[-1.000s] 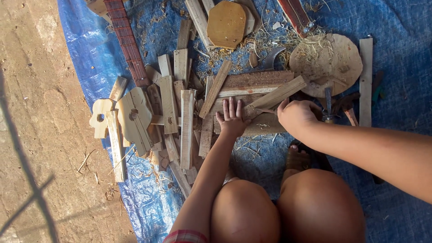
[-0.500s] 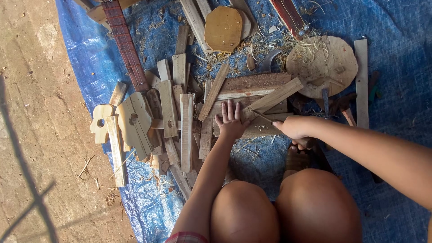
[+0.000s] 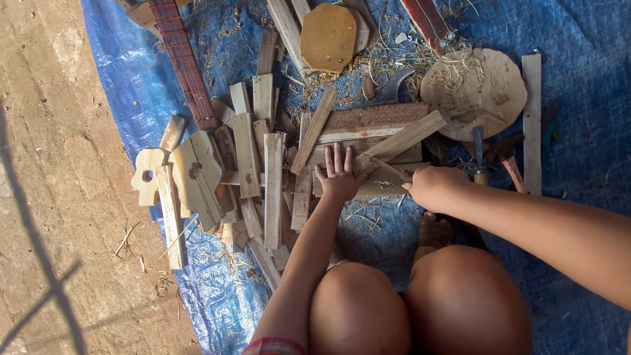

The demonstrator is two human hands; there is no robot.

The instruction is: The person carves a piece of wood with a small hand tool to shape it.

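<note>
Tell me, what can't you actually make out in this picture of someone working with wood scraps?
All in the head view:
- What the right hand grips: only a thin tip pokes out of the closed fist.
- The wooden board under the left hand: the spread fingers cover part of it.
- The fretted instrument neck: cut off by the top edge.
- The ground before the knees: they hide it.

Blue tarp (image 3: 578, 276) over bare, perhaps earthen, floor (image 3: 52, 197); daylight, thin shadows at left.
</note>
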